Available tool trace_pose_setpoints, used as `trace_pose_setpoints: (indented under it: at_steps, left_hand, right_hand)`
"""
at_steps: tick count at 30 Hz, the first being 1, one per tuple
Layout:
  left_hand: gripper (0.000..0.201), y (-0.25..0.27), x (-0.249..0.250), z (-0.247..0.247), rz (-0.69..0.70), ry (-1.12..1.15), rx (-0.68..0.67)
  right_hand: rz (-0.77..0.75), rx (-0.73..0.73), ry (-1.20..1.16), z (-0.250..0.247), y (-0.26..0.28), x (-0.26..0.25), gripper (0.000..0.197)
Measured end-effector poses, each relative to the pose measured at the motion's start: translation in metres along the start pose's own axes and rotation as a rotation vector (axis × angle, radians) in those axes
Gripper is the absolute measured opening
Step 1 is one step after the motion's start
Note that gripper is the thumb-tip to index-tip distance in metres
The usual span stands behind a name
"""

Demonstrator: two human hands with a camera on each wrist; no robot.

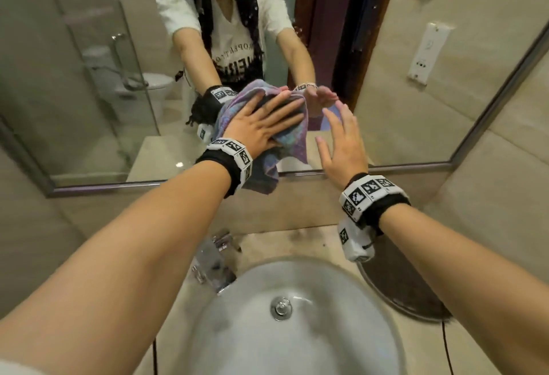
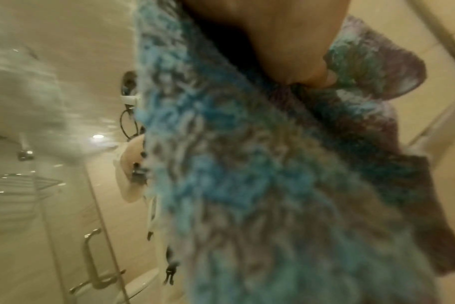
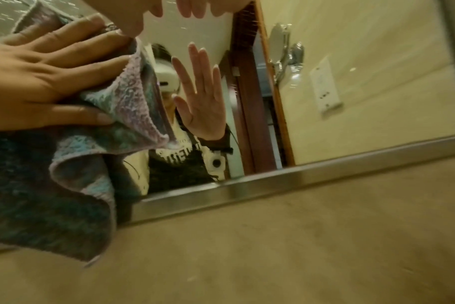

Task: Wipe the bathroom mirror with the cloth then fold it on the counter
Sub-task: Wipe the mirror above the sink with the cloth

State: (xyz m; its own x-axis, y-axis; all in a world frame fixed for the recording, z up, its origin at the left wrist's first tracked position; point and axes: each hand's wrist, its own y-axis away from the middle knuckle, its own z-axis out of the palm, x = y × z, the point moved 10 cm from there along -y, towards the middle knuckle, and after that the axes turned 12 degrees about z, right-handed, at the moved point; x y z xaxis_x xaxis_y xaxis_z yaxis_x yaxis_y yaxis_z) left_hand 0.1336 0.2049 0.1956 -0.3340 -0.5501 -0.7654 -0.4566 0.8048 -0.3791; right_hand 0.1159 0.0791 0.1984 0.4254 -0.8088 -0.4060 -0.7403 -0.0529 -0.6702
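Note:
A blue and purple fluffy cloth [image 1: 292,140] is bunched against the lower part of the bathroom mirror [image 1: 89,77]. My left hand [image 1: 261,120] lies flat on it with spread, straight fingers and presses it to the glass; a loose end hangs past the mirror's metal frame [image 1: 386,166]. The left wrist view is filled by the cloth [image 2: 247,185] under my palm [image 2: 273,41]. My right hand [image 1: 341,137] is held up just right of the cloth, fingers straight and empty, close to the glass. In the right wrist view the cloth [image 3: 78,185] hangs below my left hand [image 3: 39,82].
Below the mirror a beige stone counter [image 1: 297,241] holds a white oval sink [image 1: 297,345] with a chrome faucet [image 1: 214,261] on its left. A dark round mat [image 1: 401,285] lies to the right of the sink. Beige tiled walls close in on both sides.

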Motion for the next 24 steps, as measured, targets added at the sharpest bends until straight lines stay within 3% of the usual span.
trace_pose_setpoints:
  at_steps: [5, 11, 17, 24]
  left_hand:
    - [0.075, 0.05, -0.054, -0.015, -0.07, -0.04, 0.023]
    - [0.071, 0.091, -0.105, -0.035, -0.091, -0.099, 0.036]
    - [0.064, 0.099, -0.138, -0.047, -0.135, -0.098, -0.016]
    - [0.065, 0.088, -0.195, -0.081, -0.282, 0.011, -0.107]
  right_hand:
    - [-0.083, 0.03, -0.088, 0.018, -0.014, -0.085, 0.047]
    - [-0.115, 0.035, -0.158, 0.036, -0.026, -0.139, 0.051]
    - [-0.284, 0.067, -0.161, 0.033, -0.033, -0.182, 0.048]
    - [-0.377, 0.162, -0.107, -0.005, -0.084, -0.233, 0.052]
